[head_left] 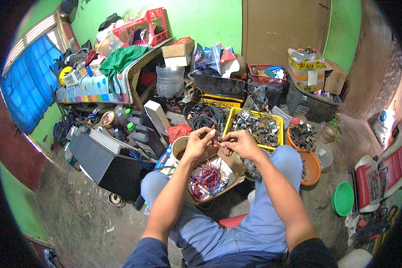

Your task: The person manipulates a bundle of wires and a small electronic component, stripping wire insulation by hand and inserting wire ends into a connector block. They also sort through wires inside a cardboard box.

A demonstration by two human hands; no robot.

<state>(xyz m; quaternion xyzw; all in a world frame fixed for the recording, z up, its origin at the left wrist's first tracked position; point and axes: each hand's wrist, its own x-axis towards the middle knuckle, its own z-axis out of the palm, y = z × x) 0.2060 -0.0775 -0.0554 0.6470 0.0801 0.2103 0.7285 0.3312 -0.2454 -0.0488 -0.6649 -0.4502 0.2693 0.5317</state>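
Observation:
Both hands are raised close together above a cardboard box [239, 164] of tangled wires [205, 181], mostly red, with blue and purple among them. My left hand [200, 143] has its thumb and fingers pinched at the left end of a small thing with red parts [216, 144], which looks like a bit of wire. From the other side my right hand [241, 144] pinches the same small piece. Fingers cover much of it, so its exact kind is unclear. The box sits between my knees.
Beyond the box stands a yellow crate [279, 120] full of small dark parts. Orange basins [315, 167] are right of my knee; a green basin [342, 198] lies farther right. A black box-shaped case [98, 163] and several jugs stand at left. A loaded table [94, 91] is behind.

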